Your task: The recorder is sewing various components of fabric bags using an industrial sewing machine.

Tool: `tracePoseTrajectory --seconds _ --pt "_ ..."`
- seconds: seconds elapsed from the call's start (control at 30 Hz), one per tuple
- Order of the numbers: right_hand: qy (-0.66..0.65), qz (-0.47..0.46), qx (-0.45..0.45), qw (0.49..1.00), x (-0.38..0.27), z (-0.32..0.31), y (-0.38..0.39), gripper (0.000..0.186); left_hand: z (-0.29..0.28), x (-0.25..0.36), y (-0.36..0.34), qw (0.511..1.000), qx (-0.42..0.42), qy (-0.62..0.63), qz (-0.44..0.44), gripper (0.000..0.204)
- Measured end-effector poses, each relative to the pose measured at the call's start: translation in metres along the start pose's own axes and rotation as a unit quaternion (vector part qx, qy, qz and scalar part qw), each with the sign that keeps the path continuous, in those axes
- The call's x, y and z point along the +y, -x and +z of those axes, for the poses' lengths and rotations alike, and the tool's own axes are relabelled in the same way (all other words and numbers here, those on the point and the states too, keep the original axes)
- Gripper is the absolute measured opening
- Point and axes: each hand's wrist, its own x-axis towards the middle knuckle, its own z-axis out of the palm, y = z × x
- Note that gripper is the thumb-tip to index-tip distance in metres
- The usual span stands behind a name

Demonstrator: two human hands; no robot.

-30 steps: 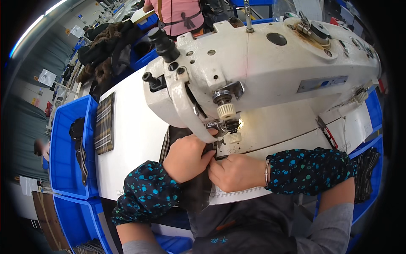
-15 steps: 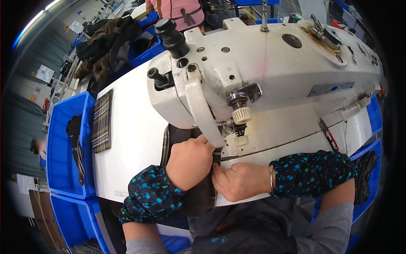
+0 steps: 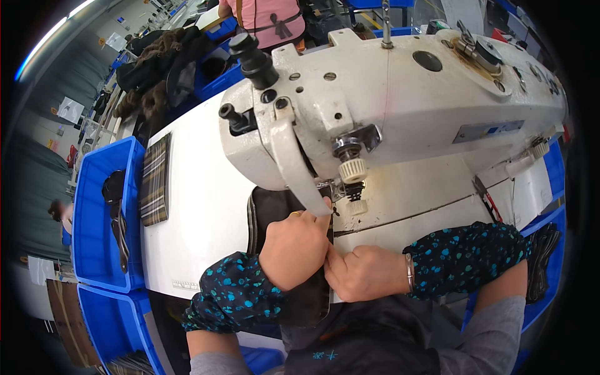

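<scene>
Cloth of a dark apron (image 3: 375,344) filled the nearest part of our view, its lower end cut off. Just beyond it we saw a dark zippered piece (image 3: 306,303) lying on the white worktable (image 3: 200,219), its far end reaching the front of the sewing machine (image 3: 412,94); much of its middle was covered by the left hand (image 3: 294,250). That hand lay over it, palm down, its leading fingers partly behind a pale curved bar (image 3: 297,165), so we could not tell whether they pinched or only pressed. The right hand (image 3: 365,273) was curled at the piece's right edge, fingers bunched together, but its tips were hidden and we could not tell if material was clamped between them. We could not make out the needle behind the bar. Red-handled snips (image 3: 489,200) lay to the right on the worktable, and a folded plaid cloth (image 3: 156,181) lay to the left, near a blue bin (image 3: 87,219) whose dark contents we could not identify. Farther off, a person in pink (image 3: 269,19) was cut off by the upper edge.
</scene>
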Motion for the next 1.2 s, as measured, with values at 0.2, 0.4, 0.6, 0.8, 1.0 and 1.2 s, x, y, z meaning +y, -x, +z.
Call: tracePoseTrajectory --seconds 0.2,0.4,0.6,0.8,1.0,1.2 --pt "0.015 0.023 -0.002 1.0 0.006 0.003 0.002 0.029 -0.001 0.0 -0.005 0.999 0.014 0.04 0.005 0.014" --pt "0.025 0.042 -0.001 0.999 0.011 0.002 0.001 0.03 -0.004 0.001 -0.006 0.998 -0.018 0.058 -0.01 0.017" --pt "0.034 0.041 -0.008 0.999 0.012 -0.002 -0.001 0.031 -0.008 -0.005 -0.005 0.995 -0.019 0.094 -0.022 0.014" --pt "0.055 0.052 -0.011 0.997 0.013 0.003 -0.001 0.028 -0.005 -0.005 -0.007 0.992 -0.003 0.121 -0.026 0.011" --pt "0.068 0.088 -0.021 0.994 0.017 0.011 -0.001 0.026 -0.004 -0.011 -0.017 0.99 0.04 0.128 -0.038 0.01" --pt "-0.161 0.113 -0.048 0.979 0.017 0.008 0.002 0.026 -0.014 -0.023 -0.002 0.982 -0.009 0.185 -0.019 0.025"
